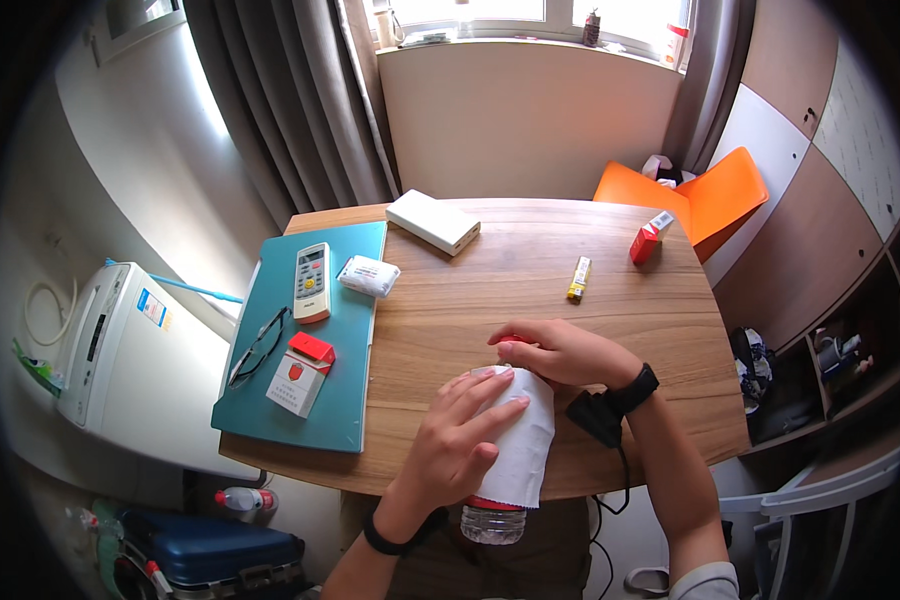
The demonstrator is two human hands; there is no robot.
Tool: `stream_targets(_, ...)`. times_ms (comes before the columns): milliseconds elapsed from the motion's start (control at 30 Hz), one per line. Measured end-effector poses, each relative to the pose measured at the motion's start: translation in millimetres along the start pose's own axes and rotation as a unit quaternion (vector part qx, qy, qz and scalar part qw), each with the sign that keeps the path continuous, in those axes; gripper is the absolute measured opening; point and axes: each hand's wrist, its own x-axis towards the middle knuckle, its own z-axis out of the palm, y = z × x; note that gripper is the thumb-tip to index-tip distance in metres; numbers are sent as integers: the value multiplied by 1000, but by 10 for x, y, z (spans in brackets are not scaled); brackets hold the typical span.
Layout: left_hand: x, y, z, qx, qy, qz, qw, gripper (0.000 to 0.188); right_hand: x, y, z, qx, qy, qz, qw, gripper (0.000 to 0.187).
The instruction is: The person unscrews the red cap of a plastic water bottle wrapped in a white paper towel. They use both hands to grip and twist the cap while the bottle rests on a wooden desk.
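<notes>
Grasping cap [511, 339] with right hand [582, 356]; steady bottle [494, 526]. Press tissue [522, 445] flat with left hand [448, 437], can't tell if gripping.

A clear red-capped bottle [493, 525], mostly covered by white tissue [525, 440], slants over the edge of the table [430, 320].

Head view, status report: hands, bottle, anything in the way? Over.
Left hand on white sheet over bottle. Right hand at red cap. Bottle's lower end uncovered. Close to right hand: black cabled device.
</notes>
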Motion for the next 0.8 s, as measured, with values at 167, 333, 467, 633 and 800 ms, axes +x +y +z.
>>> stream_targets(167,-25,9,-52,-6,-41,61,997,56,-23,-82,7,78,-12,66,995,37)
stream_targets(333,-44,31,-79,-23,-33,60,997,49,2,-69,35,65,-8,41,997,37)
stream_targets(467,2,57,-41,0,-13,68,998,47,-1,-47,27,49,-2,19,999,38)
stream_targets(633,9,68,-8,3,57,-24,998,57,4,-34,39,47,1,18,999,38)
stream_targets(800,-27,19,-37,31,52,5,998,38,0,-75,47,46,-5,37,998,38)
